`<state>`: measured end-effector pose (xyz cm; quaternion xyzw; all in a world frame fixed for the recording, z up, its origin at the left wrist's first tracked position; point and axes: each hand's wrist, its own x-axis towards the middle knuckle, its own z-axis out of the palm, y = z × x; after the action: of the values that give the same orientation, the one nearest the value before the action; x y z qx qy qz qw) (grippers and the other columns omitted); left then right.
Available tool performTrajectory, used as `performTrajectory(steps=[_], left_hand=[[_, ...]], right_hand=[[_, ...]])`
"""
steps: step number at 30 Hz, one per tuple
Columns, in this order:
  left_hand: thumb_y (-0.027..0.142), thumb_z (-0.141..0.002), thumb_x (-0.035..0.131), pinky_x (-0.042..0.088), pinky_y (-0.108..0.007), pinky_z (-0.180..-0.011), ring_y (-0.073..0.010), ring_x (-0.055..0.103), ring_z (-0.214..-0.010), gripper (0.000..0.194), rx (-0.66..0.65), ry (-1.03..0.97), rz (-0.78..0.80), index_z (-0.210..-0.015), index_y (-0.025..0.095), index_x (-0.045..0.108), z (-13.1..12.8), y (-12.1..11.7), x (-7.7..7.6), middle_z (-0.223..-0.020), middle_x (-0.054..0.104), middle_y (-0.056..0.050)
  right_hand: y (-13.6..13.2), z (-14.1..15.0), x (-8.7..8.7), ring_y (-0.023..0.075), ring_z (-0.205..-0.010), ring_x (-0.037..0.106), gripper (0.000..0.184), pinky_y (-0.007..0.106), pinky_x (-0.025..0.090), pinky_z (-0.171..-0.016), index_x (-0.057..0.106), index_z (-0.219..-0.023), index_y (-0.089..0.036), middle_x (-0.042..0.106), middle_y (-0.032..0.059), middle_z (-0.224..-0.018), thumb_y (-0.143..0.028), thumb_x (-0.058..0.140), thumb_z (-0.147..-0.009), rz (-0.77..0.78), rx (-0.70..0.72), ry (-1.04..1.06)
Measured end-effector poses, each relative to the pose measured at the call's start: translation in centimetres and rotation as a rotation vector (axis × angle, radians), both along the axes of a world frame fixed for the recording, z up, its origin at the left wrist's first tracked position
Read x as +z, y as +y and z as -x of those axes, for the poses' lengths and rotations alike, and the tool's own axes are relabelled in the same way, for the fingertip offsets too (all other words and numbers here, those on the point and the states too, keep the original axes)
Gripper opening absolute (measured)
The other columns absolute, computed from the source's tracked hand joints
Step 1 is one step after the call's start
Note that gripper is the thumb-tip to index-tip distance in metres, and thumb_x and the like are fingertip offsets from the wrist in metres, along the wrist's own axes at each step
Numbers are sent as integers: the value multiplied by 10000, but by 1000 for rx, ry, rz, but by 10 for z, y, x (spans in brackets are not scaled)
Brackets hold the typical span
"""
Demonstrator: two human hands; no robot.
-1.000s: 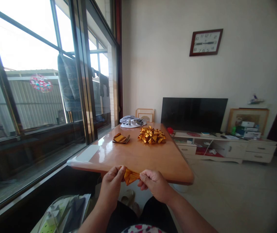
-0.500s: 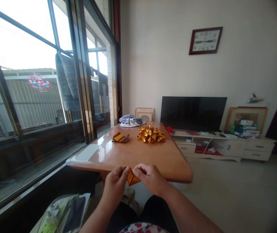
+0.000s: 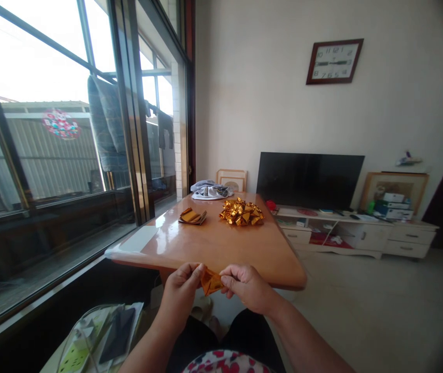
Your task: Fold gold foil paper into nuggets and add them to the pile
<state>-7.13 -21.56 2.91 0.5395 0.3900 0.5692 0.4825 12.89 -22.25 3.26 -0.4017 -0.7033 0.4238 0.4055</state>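
Note:
Between my two hands, just in front of the table's near edge, is a small folded piece of gold foil paper (image 3: 210, 283). My left hand (image 3: 182, 290) pinches its left end between thumb and fingers. The right end is pinched by my right hand (image 3: 246, 287). Farther up the wooden table (image 3: 221, 251) lies a stack of flat gold paper sheets (image 3: 192, 216). To the right of that stack sits a pile of folded gold foil pieces (image 3: 241, 212).
Crumpled grey-white cloth (image 3: 210, 189) lies at the table's far end. At lower left, a power strip (image 3: 75, 352) and a phone (image 3: 117, 335) rest on a low surface. A television (image 3: 310, 181) stands on a white cabinet (image 3: 372, 239). Windows line the left side.
My right hand has shifted slightly right, away from my left. More of the gold foil paper now shows between them, and its folded shape looks more spread. The view has tilted slightly.

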Motion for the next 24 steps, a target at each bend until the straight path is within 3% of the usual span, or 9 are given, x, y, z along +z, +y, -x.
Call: performTrajectory(steps=[8,12,16,18,21,24], left_hand=[[509,-762,754,420,-221,-547,-125,518,-563,370,22,9,6,-780,141,720,4,3,0,-649,633,-8],[515,-743,764,409,-209,-538,-124,519,-572,379,101,5,-2,-705,143,706,8,3,9,-617,626,-7],[512,-737,769,414,-218,-536,-135,537,-575,376,88,0,10,-769,139,737,4,2,11,-621,636,-14],[513,-758,753,416,-224,-542,-137,536,-578,380,39,20,1,-813,137,749,-1,0,10,-641,646,-18],[510,-782,735,429,-232,-586,-148,549,-624,367,-37,67,-34,-819,146,757,-7,-4,8,-693,670,-28],[480,-777,750,435,-238,-636,-159,558,-674,328,-67,92,-54,-780,152,759,-9,-8,10,-708,673,-31]], right_hand=[[3,-9,-7,142,-762,655,285,291,504,-757,699,-1102,-165,719,47,-943,-332,567,-913,68,109,101],[11,-19,-18,155,-724,664,289,305,514,-741,685,-1093,-145,730,50,-883,-277,553,-872,112,-114,70],[12,-16,-11,202,-860,676,275,320,525,-793,699,-1049,-169,737,61,-933,-351,582,-880,-62,-314,58],[8,-7,-1,213,-897,671,321,319,530,-789,692,-1112,-187,735,60,-961,-406,599,-897,-158,-305,52],[2,8,11,213,-927,680,357,325,534,-814,675,-1174,-194,739,59,-1008,-434,604,-918,-166,-185,42],[0,15,13,204,-868,679,303,311,529,-756,718,-1023,-176,744,52,-935,-439,610,-920,-133,-100,24]])
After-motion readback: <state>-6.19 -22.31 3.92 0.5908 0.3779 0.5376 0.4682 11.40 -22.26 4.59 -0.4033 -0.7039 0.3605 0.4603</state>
